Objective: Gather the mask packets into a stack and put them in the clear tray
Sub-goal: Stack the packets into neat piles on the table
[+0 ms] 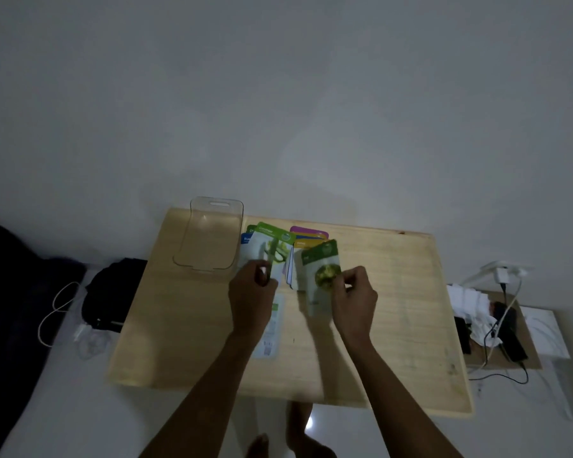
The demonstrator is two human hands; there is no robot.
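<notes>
Several mask packets lie fanned out at the back middle of the wooden table (394,309). My left hand (253,292) pinches the light-green cucumber packet (275,246), which overlaps blue and green packets beneath it. My right hand (353,295) pinches a dark-green packet (320,276) with a round green picture and holds it tilted above the table. Purple and yellow packets (308,236) lie behind it. Another pale packet (272,328) lies flat under my left wrist. The clear tray (209,236) stands empty at the table's back left, just left of the packets.
A black bag (110,292) and a white cable (53,312) lie on the floor to the left. On the right are a charger, cables and white papers on a brown board (500,325). My bare feet (295,431) show below the table's front edge.
</notes>
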